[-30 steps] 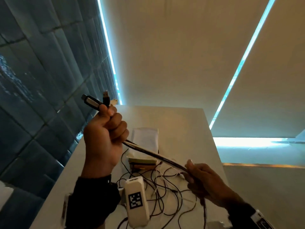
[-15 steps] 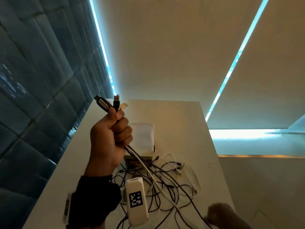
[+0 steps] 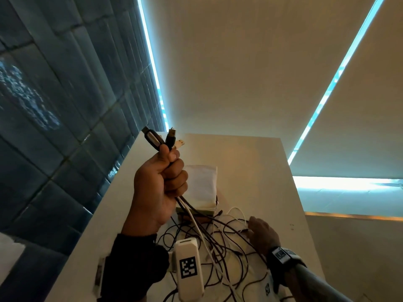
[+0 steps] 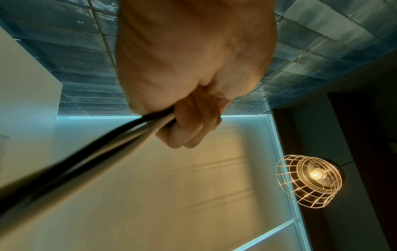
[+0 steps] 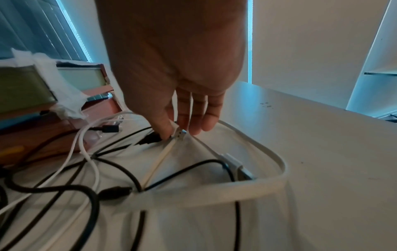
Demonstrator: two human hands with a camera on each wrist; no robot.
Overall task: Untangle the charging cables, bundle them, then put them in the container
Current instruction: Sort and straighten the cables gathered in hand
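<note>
Left hand (image 3: 160, 184) is raised above the white table (image 3: 246, 171), fingers curled tight around a gathered bunch of cables (image 3: 187, 209). Three plug ends project above the fist: a black-and-silver plug (image 3: 152, 137), a black USB plug (image 3: 170, 138) and a white plug (image 3: 180, 143). The left wrist view confirms the grip: fingers (image 4: 189, 129) wrapped round dark and pale cables (image 4: 90, 156) that run down and out of frame, blurred close to the lens.

From the underside of the fist the held cables drop to a loose tangle (image 3: 218, 240) of black and white leads spread on the table, still knotted and crossing one another.

Right hand (image 3: 262, 234) is low, at the right edge of the tangle. In the right wrist view, thumb and fingertips (image 5: 167, 129) pinch a white connector (image 5: 179, 134) with its flat white cable (image 5: 159, 161) trailing away; the remaining fingers hang extended beside it. A black plug (image 5: 151, 138) lies just beside the thumb.

A box (image 3: 201, 211) stands on the table behind the tangle, with white cloth (image 3: 201, 184) draped over it; whether this is the container cannot be determined. No cable lies inside it as far as can be seen.

Both wrists carry cameras; the left unit (image 3: 188, 269) shows a square black-and-white marker
</note>
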